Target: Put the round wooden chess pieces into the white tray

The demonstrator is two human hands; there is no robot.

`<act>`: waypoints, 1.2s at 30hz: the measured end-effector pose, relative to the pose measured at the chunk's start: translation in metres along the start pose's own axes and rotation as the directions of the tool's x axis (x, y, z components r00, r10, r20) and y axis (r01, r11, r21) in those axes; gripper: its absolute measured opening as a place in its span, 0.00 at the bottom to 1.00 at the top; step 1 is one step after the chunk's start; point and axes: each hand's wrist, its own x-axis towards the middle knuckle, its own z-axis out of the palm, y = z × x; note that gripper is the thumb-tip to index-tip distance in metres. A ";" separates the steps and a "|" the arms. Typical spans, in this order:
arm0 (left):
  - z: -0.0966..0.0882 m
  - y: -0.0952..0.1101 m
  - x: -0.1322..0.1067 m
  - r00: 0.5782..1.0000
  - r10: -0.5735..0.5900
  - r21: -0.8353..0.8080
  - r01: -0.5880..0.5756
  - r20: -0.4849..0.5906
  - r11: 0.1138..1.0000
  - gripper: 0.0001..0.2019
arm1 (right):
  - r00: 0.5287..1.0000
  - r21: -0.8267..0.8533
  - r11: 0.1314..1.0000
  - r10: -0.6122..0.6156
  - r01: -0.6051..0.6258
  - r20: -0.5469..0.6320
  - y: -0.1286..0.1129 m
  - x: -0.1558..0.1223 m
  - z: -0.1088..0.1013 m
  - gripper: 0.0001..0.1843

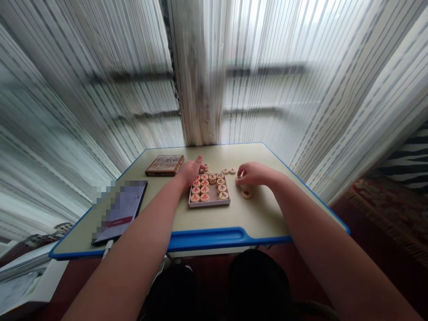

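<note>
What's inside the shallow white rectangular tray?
The white tray holds round wooden xiangqi pieces with red or black characters; the left hand hides its far-left corner and whatever lies there.

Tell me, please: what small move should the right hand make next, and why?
Probably lift the loose xiangqi piece near the right hand into the tray: it lies beside that hand, and the tray shows bare space among its pieces.

Wooden xiangqi pieces [204, 190] lie packed in a shallow cardboard tray [209, 204].
</note>
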 end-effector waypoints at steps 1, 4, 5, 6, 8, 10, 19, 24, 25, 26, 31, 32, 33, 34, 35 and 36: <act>0.000 0.000 0.000 1.000 0.000 -0.001 0.000 0.000 1.000 0.41 | 1.000 0.001 1.000 -0.004 0.004 -0.009 0.001 0.000 0.000 0.15; 0.000 0.001 -0.001 1.000 -0.004 0.003 0.004 0.000 1.000 0.41 | 0.990 0.033 0.999 -0.030 0.035 -0.138 -0.001 0.000 0.000 0.13; 0.000 0.001 -0.001 1.000 -0.004 0.007 0.004 0.003 1.000 0.41 | 0.976 0.059 0.995 -0.062 0.076 -0.208 -0.003 -0.001 0.001 0.12; -0.001 0.002 -0.001 1.000 -0.002 0.013 0.002 0.005 1.000 0.40 | 0.955 0.087 0.987 -0.109 0.138 -0.275 -0.006 -0.001 0.002 0.12; -0.001 0.004 -0.001 1.000 0.006 0.026 -0.006 0.011 1.000 0.40 | 0.901 0.123 0.950 -0.225 0.288 -0.371 -0.015 -0.002 0.006 0.12; -0.001 0.007 -0.003 1.000 0.012 0.036 -0.012 0.014 0.999 0.40 | 0.864 0.120 0.916 -0.310 0.383 -0.397 -0.026 -0.003 0.012 0.13; -0.007 0.018 -0.007 0.998 0.055 0.076 -0.052 -0.042 0.996 0.37 | 0.884 -0.073 0.924 -0.381 0.376 -0.270 -0.054 -0.009 0.026 0.15; -0.006 0.020 -0.008 0.997 0.071 0.071 -0.069 -0.028 0.995 0.37 | 0.913 -0.087 0.932 -0.362 0.352 -0.189 -0.057 -0.009 0.022 0.15; -0.006 0.020 -0.009 0.997 0.073 0.078 -0.070 -0.028 0.995 0.37 | 0.912 -0.089 0.929 -0.369 0.358 -0.180 -0.056 -0.009 0.022 0.16; -0.006 0.021 -0.009 0.997 0.073 0.084 -0.070 -0.032 0.994 0.37 | 0.909 -0.089 0.926 -0.378 0.368 -0.177 -0.056 -0.009 0.022 0.16; -0.009 0.024 -0.011 0.995 0.075 0.093 -0.068 -0.069 0.993 0.36 | 0.868 -0.065 0.894 -0.445 0.443 -0.218 -0.052 -0.011 0.022 0.13; -0.009 0.024 -0.011 0.995 0.071 0.095 -0.064 -0.073 0.993 0.37 | 0.862 -0.056 0.887 -0.459 0.458 -0.218 -0.052 -0.011 0.022 0.11; -0.010 0.024 -0.010 0.995 0.066 0.097 -0.058 -0.075 0.994 0.37 | 0.856 -0.050 0.881 -0.469 0.470 -0.216 -0.051 -0.012 0.022 0.10; -0.010 0.024 -0.010 0.995 0.060 0.101 -0.052 -0.075 0.993 0.37 | 0.853 -0.047 0.877 -0.476 0.477 -0.214 -0.051 -0.012 0.022 0.09; -0.010 0.023 -0.010 0.996 0.055 0.106 -0.047 -0.075 0.993 0.37 | 0.853 -0.047 0.877 -0.477 0.479 -0.212 -0.052 -0.011 0.023 0.08; -0.009 0.023 -0.010 0.996 0.052 0.110 -0.044 -0.073 0.993 0.36 | 0.854 -0.049 0.878 -0.475 0.476 -0.213 -0.052 -0.011 0.024 0.08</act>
